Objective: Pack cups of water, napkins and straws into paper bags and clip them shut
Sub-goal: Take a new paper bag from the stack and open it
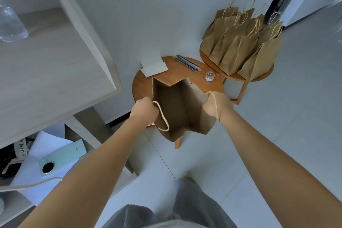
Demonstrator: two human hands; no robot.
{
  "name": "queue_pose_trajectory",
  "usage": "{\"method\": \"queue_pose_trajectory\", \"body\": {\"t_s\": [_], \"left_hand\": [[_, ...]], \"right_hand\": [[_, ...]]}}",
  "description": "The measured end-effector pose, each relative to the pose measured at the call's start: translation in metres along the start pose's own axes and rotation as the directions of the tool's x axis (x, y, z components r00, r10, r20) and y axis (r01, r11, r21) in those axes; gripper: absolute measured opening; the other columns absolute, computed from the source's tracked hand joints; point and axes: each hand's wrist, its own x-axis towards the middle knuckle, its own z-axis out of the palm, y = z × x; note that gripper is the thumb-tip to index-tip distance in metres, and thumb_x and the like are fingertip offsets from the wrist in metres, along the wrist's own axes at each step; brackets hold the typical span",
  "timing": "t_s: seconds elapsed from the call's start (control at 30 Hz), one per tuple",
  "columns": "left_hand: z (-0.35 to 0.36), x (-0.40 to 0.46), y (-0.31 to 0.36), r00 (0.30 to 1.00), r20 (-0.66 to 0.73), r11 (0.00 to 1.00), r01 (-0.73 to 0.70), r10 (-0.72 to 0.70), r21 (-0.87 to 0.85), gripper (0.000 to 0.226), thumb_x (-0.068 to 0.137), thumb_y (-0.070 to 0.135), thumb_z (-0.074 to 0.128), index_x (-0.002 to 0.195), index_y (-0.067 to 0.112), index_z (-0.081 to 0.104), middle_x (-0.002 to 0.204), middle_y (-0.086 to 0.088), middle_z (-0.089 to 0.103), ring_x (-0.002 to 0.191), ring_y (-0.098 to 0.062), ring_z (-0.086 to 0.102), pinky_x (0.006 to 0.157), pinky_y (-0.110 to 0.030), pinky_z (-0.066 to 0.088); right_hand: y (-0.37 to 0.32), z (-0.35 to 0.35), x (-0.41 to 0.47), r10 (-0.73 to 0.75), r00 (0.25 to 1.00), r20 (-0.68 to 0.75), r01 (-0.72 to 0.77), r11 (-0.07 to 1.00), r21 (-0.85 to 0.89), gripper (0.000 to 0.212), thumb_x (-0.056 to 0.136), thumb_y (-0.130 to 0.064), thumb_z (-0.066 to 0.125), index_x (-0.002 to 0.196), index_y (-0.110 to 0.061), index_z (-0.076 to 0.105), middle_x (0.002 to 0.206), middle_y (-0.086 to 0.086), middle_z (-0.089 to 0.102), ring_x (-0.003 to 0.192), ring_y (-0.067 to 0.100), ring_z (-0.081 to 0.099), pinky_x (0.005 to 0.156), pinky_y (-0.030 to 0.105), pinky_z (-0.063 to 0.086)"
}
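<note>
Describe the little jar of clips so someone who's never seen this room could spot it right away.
Find the nearer round wooden table, the one under the open paper bag. The jar of clips stands at its right edge, beside the straws: small, clear, with colourful contents.

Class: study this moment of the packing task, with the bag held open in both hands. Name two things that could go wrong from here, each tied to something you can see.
1. Both hands, left and right, grip the open bag; freeing one to load it may let it collapse.
2. The clip jar stands near the table edge; the bag could knock it off.
</note>
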Motion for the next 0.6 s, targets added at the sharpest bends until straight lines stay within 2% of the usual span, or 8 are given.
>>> {"method": "queue_pose_trajectory", "body": {"t_s": [0.03, 0.1, 0.17, 0.23, 0.3, 0.37, 0.47, 0.6], "left_hand": [[0.002, 0.010, 0.004, 1.000, 0.015, 1.000, -0.005, 0.005, 0.004, 0.022, 0.087, 0.002, 0.062, 0.107, 0.007, 0.054, 0.070, 0.003, 0.043, 0.051, -0.009, 0.038, 0.038, -0.013, 0.028], [0.008, 0.036, 0.012, 1.000, 0.026, 1.000, -0.006, 0.007, -0.025, 0.015, 0.090, 0.006, 0.059, 0.103, 0.008, 0.054, 0.075, 0.000, 0.050, 0.054, -0.011, 0.044, 0.047, -0.013, 0.036], [0.012, 0.062, 0.022, 1.000, 0.028, 0.998, 0.010, -0.009, -0.061, 0.006, 0.092, 0.009, 0.055, 0.098, 0.010, 0.054, 0.084, -0.005, 0.058, 0.055, -0.012, 0.047, 0.055, -0.018, 0.042], [0.015, 0.087, 0.032, 0.998, 0.050, 0.999, 0.026, -0.025, -0.019, 0.006, 0.092, 0.010, 0.057, 0.097, 0.010, 0.054, 0.081, -0.003, 0.054, 0.053, -0.012, 0.045, 0.059, -0.018, 0.043], [0.016, 0.111, 0.042, 0.996, 0.075, 0.999, 0.047, -0.048, 0.021, 0.005, 0.091, 0.010, 0.057, 0.095, 0.010, 0.054, 0.076, -0.001, 0.051, 0.055, -0.013, 0.047, 0.063, -0.020, 0.044], [0.016, 0.134, 0.053, 0.991, 0.112, 0.996, 0.065, -0.072, 0.066, 0.007, 0.089, 0.009, 0.060, 0.090, 0.012, 0.053, 0.070, 0.001, 0.049, 0.054, -0.013, 0.047, 0.055, -0.017, 0.042], [0.019, 0.163, 0.067, 0.976, 0.191, 0.992, 0.092, -0.107, 0.090, 0.009, 0.088, 0.012, 0.062, 0.086, 0.013, 0.054, 0.070, 0.002, 0.051, 0.052, -0.010, 0.046, 0.045, -0.016, 0.033], [0.029, 0.188, 0.079, 0.952, 0.248, 0.983, 0.176, -0.182, 0.045, 0.013, 0.091, 0.015, 0.057, 0.079, 0.013, 0.053, 0.077, -0.003, 0.060, 0.054, -0.011, 0.053, 0.047, -0.016, 0.038]], "right_hand": [[0.002, 0.004, 0.013, 0.007, 0.999, 0.034, -0.010, 0.997, 0.076, 0.027, 0.095, -0.023, 0.046, 0.106, -0.003, 0.060, 0.101, 0.015, 0.063, 0.093, 0.030, 0.061, 0.071, 0.032, 0.046], [0.006, 0.010, 0.042, 0.028, 0.993, 0.115, -0.056, 0.967, 0.247, 0.030, 0.093, -0.019, 0.044, 0.112, -0.001, 0.058, 0.104, 0.017, 0.061, 0.096, 0.033, 0.060, 0.079, 0.038, 0.051], [0.011, 0.011, 0.074, 0.048, 0.978, 0.201, -0.125, 0.911, 0.392, 0.032, 0.091, -0.014, 0.044, 0.116, 0.002, 0.055, 0.111, 0.021, 0.059, 0.096, 0.035, 0.059, 0.073, 0.039, 0.053], [0.019, 0.010, 0.107, 0.031, 0.975, 0.219, -0.109, 0.930, 0.352, 0.024, 0.093, -0.015, 0.043, 0.105, 0.001, 0.057, 0.107, 0.021, 0.060, 0.091, 0.033, 0.058, 0.061, 0.029, 0.046], [0.027, 0.006, 0.137, 0.012, 0.983, 0.185, -0.052, 0.976, 0.212, 0.019, 0.094, -0.019, 0.043, 0.090, -0.006, 0.055, 0.094, 0.016, 0.061, 0.081, 0.028, 0.056, 0.065, 0.030, 0.043], [0.031, 0.002, 0.164, -0.020, 0.980, 0.198, -0.007, 0.991, 0.134, 0.020, 0.093, -0.020, 0.045, 0.081, -0.008, 0.054, 0.081, 0.010, 0.058, 0.069, 0.022, 0.053, 0.062, 0.029, 0.043], [0.031, 0.003, 0.197, -0.045, 0.943, 0.329, -0.006, 0.988, 0.153, 0.025, 0.090, -0.014, 0.045, 0.066, -0.009, 0.051, 0.067, 0.009, 0.052, 0.058, 0.019, 0.051, 0.047, 0.023, 0.035], [0.024, 0.011, 0.222, -0.020, 0.882, 0.471, -0.099, 0.968, 0.229, 0.006, 0.091, -0.012, 0.046, 0.090, -0.008, 0.051, 0.076, 0.009, 0.051, 0.065, 0.023, 0.056, 0.043, 0.024, 0.044]]}}
